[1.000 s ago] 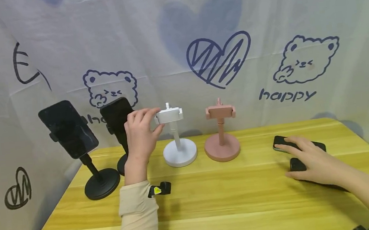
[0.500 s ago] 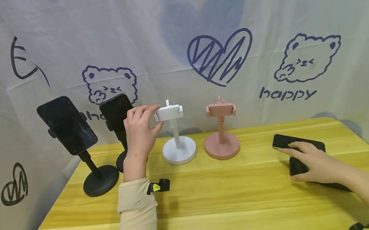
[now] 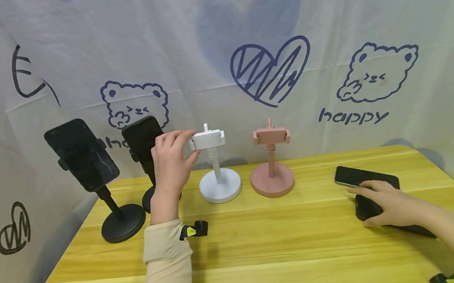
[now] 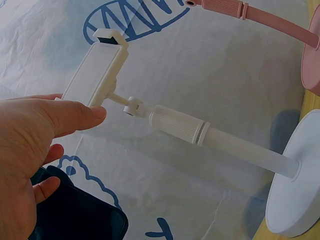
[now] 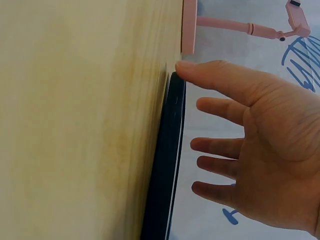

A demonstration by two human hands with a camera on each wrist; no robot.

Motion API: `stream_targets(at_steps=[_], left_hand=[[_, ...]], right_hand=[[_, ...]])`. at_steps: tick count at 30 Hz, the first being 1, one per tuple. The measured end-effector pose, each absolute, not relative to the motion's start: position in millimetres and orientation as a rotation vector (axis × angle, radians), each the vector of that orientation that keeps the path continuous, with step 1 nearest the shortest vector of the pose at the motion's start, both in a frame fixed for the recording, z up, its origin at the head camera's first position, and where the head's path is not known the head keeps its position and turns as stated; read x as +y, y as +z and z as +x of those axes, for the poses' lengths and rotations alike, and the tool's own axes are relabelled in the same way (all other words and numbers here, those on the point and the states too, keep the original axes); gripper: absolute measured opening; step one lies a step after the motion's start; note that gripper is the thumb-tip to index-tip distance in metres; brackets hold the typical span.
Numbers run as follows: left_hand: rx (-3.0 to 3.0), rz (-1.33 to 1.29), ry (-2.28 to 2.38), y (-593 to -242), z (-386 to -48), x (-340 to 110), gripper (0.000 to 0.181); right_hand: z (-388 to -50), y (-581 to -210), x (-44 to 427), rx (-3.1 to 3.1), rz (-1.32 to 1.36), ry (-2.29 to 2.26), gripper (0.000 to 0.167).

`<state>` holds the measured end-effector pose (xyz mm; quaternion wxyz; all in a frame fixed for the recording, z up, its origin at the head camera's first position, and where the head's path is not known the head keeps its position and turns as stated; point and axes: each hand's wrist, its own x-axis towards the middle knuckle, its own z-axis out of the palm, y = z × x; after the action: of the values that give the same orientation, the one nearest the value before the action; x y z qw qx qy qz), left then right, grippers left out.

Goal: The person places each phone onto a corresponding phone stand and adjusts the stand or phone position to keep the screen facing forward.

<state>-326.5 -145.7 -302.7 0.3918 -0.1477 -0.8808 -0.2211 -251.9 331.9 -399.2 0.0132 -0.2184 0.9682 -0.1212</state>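
Right grip [image 3: 397,204]: fingers spread, palm over the near phone [image 3: 367,207], nothing pinched. In the right wrist view the thumb tip is at that phone's end; contact with it cannot be settled. Near phone lies flat directly beneath this grip, long axis roughly in line with the forearm: one end shows between thumb and fingers, the other emerges under the wrist. Far phone [image 3: 355,176] lies just beyond the fingers, also flat, its axis running more nearly crosswise. Right hand is clearly the nearer one to both phones; left well apart from them. Left grip [image 3: 171,161]: thumb and index pinch the left end of the clamp on the white stand [image 3: 215,165], whose post runs down and slightly right from there. Clamp long axis points sideways, away from this grip. Pink stand [image 3: 271,160] is just right of the white one, between the two grips. Left of the left grip: two black stands, each bearing an upright, tilted phone. All stand on the desk [image 3: 280,255].
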Motion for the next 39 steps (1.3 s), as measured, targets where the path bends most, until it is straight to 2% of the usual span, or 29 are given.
stream_targets(at_steps=[14,39], left_hand=[[-2.232,-0.379,-0.553,-304,-327,-145,0.042],[-2.229,-0.36,-0.549,-306,-328,-143,0.043]], right_hand=[[-254,-401,341,2.916,-0.609,-0.38,0.08],[-259,-400,342,2.858,-0.657,-0.388,0.072]])
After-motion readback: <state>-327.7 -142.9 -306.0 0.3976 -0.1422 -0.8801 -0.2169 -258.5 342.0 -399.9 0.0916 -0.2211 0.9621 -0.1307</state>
